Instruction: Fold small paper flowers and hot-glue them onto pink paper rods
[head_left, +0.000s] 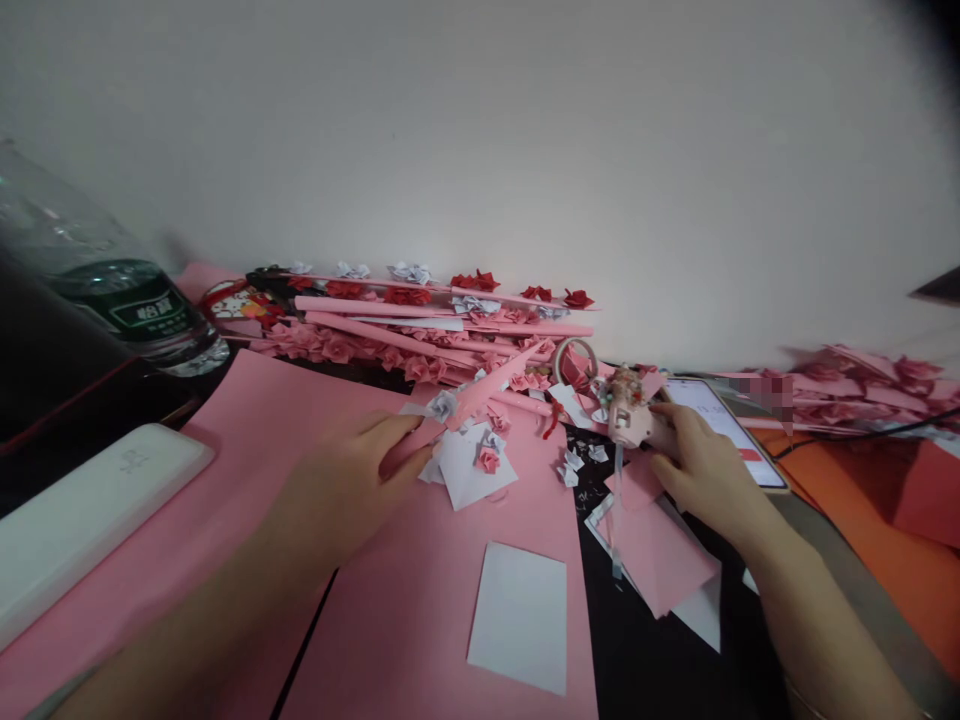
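Observation:
My left hand (375,465) is closed around the lower end of a rolled pink paper stick (491,390), which slants up to the right. A white paper flower (442,405) sits beside the stick; whether it is attached I cannot tell. My right hand (697,460) grips the right side of a pale pink object (630,422) with a beaded, glittery top; its exact kind is unclear. Below that object a translucent strip (617,520) runs down over pink paper squares (664,560). Between the hands lie a white paper square (472,470) and a small pink paper flower (488,459).
Paper-flower stems (405,330) are piled along the wall. A tape roll (575,360) stands near them. A phone (727,430) lies behind my right hand. At left are a water bottle (142,300) and a white rectangular device (105,520). Pink sheets (420,620) cover the dark table.

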